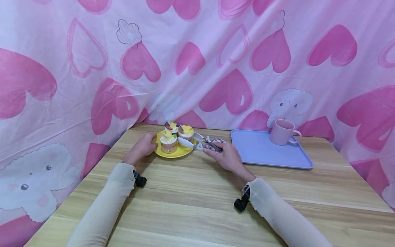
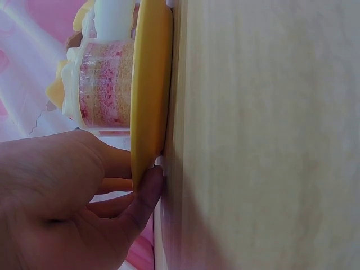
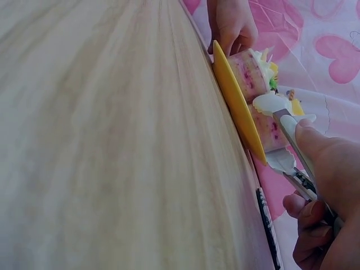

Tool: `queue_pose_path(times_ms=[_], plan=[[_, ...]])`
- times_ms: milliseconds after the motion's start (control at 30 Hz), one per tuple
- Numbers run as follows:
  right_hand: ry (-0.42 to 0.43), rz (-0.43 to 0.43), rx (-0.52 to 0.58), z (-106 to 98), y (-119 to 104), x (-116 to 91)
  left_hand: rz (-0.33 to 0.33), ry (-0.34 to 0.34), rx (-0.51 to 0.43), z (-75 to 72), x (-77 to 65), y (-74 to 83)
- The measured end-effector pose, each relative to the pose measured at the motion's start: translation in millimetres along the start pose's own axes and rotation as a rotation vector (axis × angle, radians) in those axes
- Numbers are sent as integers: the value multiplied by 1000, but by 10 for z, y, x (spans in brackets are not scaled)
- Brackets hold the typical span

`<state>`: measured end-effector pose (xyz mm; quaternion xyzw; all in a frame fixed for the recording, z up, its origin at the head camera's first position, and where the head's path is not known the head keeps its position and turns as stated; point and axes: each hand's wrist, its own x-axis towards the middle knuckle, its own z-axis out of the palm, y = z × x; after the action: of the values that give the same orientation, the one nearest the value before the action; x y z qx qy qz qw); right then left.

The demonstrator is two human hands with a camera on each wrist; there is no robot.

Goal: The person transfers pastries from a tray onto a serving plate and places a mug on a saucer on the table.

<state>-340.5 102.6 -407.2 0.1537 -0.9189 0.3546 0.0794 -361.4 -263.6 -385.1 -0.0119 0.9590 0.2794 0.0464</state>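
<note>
A yellow plate (image 1: 172, 156) on the wooden table bears three dessert cups topped with cream and fruit: a front one (image 1: 169, 146), a right one (image 1: 187, 131) and a back one (image 1: 171, 127). My left hand (image 1: 142, 147) pinches the plate's left rim, thumb low against its edge in the left wrist view. In my right hand (image 1: 227, 157) I grip tongs (image 3: 295, 132) with white scalloped heads. These heads stand on either side of the right dessert cup; whether both touch it I cannot tell.
A blue-purple tray (image 1: 259, 151) lies to the right, with a pink mug (image 1: 281, 133) at its back right. A checked flat item (image 1: 219, 140) lies between plate and tray, partly hidden by my right hand. Behind the table hangs a pink heart-patterned cloth (image 1: 225, 89).
</note>
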Motion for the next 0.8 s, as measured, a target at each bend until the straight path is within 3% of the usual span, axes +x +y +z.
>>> queue_pose_path(times_ms=[800], plan=[[-31,-2,-9,-154,120,-136,3,-2,5,8,21,-9]])
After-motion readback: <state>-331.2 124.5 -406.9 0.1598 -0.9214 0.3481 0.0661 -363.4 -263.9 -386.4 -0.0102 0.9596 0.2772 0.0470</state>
